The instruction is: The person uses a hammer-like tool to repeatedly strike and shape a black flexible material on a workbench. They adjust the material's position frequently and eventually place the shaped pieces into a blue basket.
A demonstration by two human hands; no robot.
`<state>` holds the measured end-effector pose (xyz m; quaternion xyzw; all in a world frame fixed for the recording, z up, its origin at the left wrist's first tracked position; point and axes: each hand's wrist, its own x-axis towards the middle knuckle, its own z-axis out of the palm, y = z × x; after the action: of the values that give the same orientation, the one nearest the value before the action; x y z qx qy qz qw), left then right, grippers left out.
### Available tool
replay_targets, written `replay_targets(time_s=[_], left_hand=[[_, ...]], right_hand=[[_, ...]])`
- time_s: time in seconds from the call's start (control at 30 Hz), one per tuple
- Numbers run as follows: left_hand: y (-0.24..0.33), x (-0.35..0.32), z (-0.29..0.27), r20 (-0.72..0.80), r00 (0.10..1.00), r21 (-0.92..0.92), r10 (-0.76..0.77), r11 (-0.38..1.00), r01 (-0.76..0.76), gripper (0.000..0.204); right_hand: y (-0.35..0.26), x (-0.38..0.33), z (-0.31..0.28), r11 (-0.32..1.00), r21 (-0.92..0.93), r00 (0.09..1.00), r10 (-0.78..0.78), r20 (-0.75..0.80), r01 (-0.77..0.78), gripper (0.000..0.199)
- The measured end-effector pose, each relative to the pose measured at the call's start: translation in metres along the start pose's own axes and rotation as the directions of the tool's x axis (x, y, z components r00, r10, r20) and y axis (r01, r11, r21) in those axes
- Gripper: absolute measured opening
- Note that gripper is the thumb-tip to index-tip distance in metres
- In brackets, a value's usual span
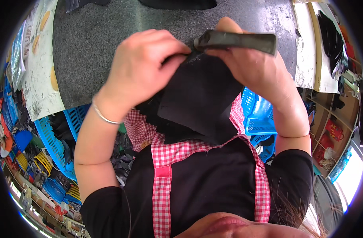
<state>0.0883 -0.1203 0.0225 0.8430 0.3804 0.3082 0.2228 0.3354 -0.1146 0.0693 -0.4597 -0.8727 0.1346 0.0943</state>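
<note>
The left hand (145, 61) is placed at the near edge of the grey table (90, 43), back of the hand upward. Thumb and index finger are brought together at the upper edge of a black sheet (201, 95), pinching it. A thin bangle (106, 117) encircles the left wrist.

The right hand (257, 65) is wrapped around a hammer (243, 41)—a dark metal tool, its head lying roughly crosswise above the knuckles. The narrow end of the head points left and sits just beside the left fingertips; the broad end points right. The hammer's grip is hidden by the hand.

The black sheet extends from the table edge down over the lap. More dark layers with uneven edges show beneath it, on top of a red-and-white checked apron (161, 198). The apron is worn over a black shirt (205, 182).

A pale board (36, 95) adjoins the table on the left. Below the table there are blue baskets on both sides—one at the left (50, 137) with dark scraps inside, another at the right (261, 126). A shelf unit (326, 113) stands at the far right.
</note>
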Motion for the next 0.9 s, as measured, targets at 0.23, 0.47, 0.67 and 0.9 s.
replay_targets(time_s=[0.23,0.47,0.67,0.9], left_hand=[[-0.003,-0.011,-0.017,0.057,0.995,0.108,0.084,0.990,-0.090,0.014],[-0.011,-0.028,-0.025,0.024,0.997,0.106,0.075,0.991,-0.077,0.012],[-0.007,-0.043,-0.019,-0.056,0.991,0.193,0.120,0.975,-0.107,0.013],[-0.001,-0.058,-0.009,-0.175,0.983,0.210,0.059,0.978,-0.021,0.018]], right_hand=[[-0.012,0.004,0.007,0.993,0.036,0.994,-0.109,0.007,0.108,0.025],[-0.025,0.014,0.004,0.993,-0.034,0.992,-0.112,0.051,0.114,0.027],[-0.027,0.016,0.012,0.978,0.014,0.978,-0.206,-0.007,0.206,0.026],[-0.032,0.021,0.023,0.945,-0.019,0.944,-0.327,-0.041,0.326,0.033]])
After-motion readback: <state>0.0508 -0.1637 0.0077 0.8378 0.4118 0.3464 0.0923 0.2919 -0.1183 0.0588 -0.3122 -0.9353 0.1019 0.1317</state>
